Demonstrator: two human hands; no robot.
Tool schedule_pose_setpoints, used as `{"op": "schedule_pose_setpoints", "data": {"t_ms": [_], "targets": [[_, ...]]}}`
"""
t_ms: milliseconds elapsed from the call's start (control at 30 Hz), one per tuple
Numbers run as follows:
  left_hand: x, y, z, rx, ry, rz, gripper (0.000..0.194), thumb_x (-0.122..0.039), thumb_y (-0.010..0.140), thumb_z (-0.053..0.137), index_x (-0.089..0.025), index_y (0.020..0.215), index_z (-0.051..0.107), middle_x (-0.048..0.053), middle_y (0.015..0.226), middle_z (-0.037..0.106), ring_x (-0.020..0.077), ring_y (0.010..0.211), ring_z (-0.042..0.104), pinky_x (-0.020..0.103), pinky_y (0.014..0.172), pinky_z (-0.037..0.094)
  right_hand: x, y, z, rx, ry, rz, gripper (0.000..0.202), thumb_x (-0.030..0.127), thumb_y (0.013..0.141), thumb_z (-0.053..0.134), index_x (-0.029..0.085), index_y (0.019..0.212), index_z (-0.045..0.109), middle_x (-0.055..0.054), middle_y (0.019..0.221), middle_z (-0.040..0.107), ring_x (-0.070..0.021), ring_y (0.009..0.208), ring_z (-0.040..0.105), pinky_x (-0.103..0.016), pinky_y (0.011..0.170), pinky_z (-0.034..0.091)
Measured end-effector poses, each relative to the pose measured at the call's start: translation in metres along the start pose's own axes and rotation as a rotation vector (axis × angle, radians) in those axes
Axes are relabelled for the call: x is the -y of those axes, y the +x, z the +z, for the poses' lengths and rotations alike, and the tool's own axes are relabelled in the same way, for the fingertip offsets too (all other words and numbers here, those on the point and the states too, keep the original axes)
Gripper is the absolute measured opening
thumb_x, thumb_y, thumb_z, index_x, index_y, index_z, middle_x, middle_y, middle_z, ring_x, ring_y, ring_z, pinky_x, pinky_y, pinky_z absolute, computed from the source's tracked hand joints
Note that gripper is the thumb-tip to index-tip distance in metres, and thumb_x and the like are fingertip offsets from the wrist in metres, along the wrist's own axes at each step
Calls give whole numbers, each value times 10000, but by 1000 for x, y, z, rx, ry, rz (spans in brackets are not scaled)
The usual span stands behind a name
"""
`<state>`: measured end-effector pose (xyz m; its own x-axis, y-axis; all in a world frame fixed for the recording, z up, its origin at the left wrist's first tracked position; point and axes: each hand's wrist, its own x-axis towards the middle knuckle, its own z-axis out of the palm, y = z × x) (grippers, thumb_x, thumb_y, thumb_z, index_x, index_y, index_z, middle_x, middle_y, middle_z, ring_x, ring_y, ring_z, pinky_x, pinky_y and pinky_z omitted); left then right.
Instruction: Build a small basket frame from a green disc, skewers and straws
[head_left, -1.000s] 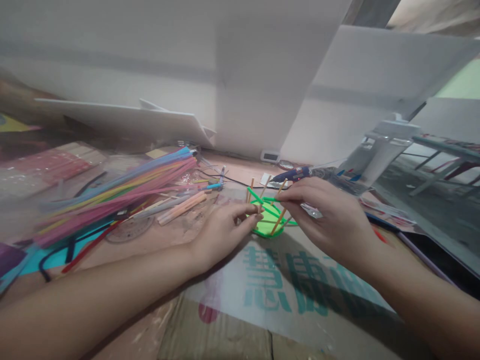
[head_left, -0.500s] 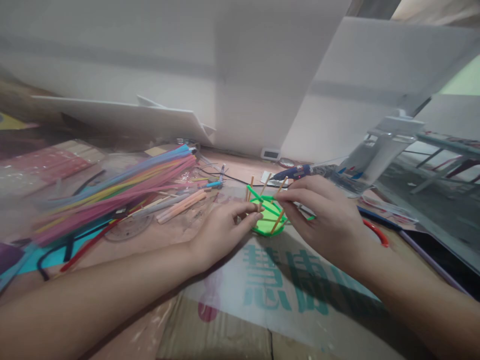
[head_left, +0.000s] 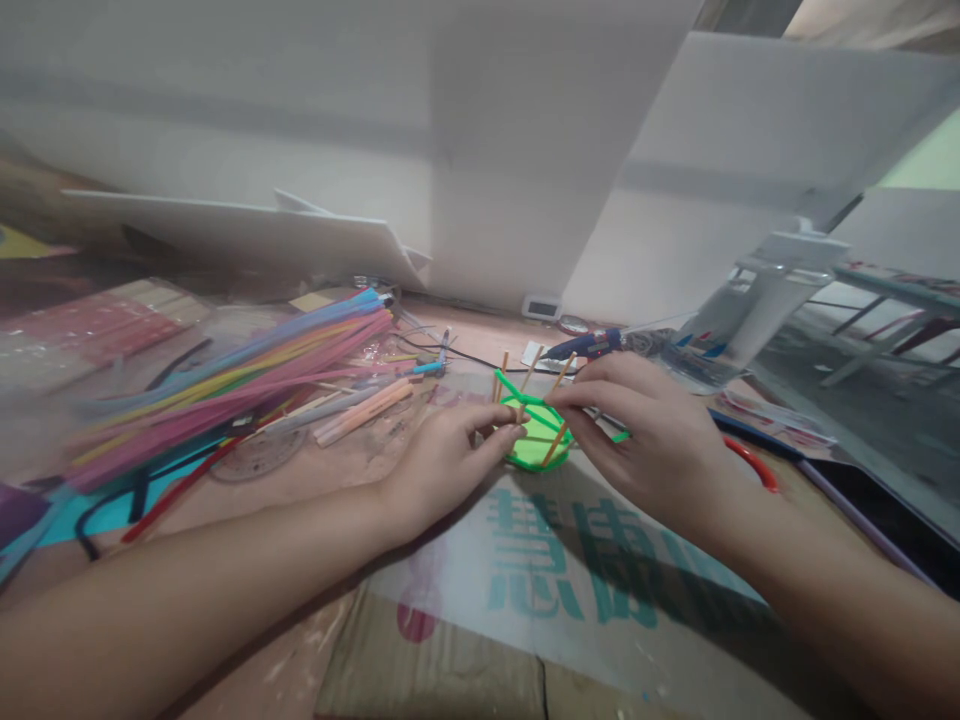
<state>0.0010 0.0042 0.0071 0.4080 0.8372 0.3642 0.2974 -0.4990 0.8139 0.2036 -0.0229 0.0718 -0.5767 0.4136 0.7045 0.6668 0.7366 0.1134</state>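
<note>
A small round green base (head_left: 534,448) with several thin wooden sticks (head_left: 555,444) standing around its rim lies on a printed plastic sheet (head_left: 517,600). My left hand (head_left: 457,450) pinches one of the upright sticks at the near left of the base. A bright green strip (head_left: 536,402), which looks like a pipe cleaner, runs across between the sticks. My right hand (head_left: 637,425) has thumb and fingers closed on this strip at the right side, and its free end pokes out beyond the fingers.
Colourful pipe cleaners (head_left: 300,370) and a clear protractor (head_left: 259,455) lie at left. Behind the base is a blue glue gun (head_left: 592,345). A clear pitcher (head_left: 772,300) stands at right, near red-handled pliers (head_left: 752,465) and a dark phone (head_left: 885,510).
The green strip between the sticks has shifted and now lies closer along the far sticks towards my right fingers. My left hand has hardly moved.
</note>
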Motion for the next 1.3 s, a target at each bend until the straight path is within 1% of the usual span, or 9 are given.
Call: {"op": "schedule_pose_setpoints", "data": {"t_ms": [367,467,567,700,800,900,967,1067,1300], "targets": [[3,0,2,-6,-5,15,191,-281,931,603,-200,1012,756,17,1052,778,183,945,700,286,852,504,0,0,1,35,6,-5,86,88,900,619,116,897,700,-103,834,691,-206,784,596,-347,703,491],[2,0,1,1,-9,21,196,-281,931,599,-196,1011,756,17,1040,779,182,935,701,284,844,503,0,0,0,41,1,-2,77,107,909,618,127,907,692,-103,857,694,-206,800,604,-347,724,496],[1,0,1,-1,2,25,204,-283,929,597,-188,1013,756,26,1042,778,187,938,699,285,843,497,0,0,-2,70,-7,23,87,136,912,623,130,972,686,-110,914,697,-219,859,620,-357,761,501],[0,0,0,9,-8,29,200,-267,929,589,-185,1007,755,22,1023,777,181,923,697,273,830,492,0,0,-5,106,4,60,208,216,914,646,128,1101,669,-125,1013,703,-247,956,628,-389,824,500],[-1,0,0,9,-11,43,187,-249,929,585,-183,987,750,10,980,774,170,894,694,259,807,489,0,-1,-3,120,10,55,220,215,933,618,127,1129,665,-125,1057,711,-256,1005,621,-404,860,488],[-1,1,-1,3,1,53,176,-238,927,587,-183,976,746,1,961,773,165,879,692,256,796,489,0,-3,1,129,4,50,206,198,945,598,133,1125,673,-108,1030,722,-247,967,615,-396,840,475],[-1,1,0,-2,7,49,177,-247,926,590,-188,984,746,2,986,776,169,892,695,262,811,496,-1,-4,3,128,-2,47,186,185,945,600,143,1106,684,-89,995,730,-229,918,607,-380,819,466],[0,0,0,-6,13,29,188,-276,926,596,-195,1000,749,12,1023,779,180,913,698,278,835,505,-1,-5,6,98,8,42,163,151,950,594,144,1077,696,-72,945,734,-206,885,601,-354,805,461],[-2,0,0,0,10,33,185,-258,923,588,-191,990,747,19,1031,779,183,923,699,280,846,510,-1,-6,7,29,-26,-43,171,125,957,565,130,1037,715,-91,874,707,-206,828,593,-360,749,465]]}}
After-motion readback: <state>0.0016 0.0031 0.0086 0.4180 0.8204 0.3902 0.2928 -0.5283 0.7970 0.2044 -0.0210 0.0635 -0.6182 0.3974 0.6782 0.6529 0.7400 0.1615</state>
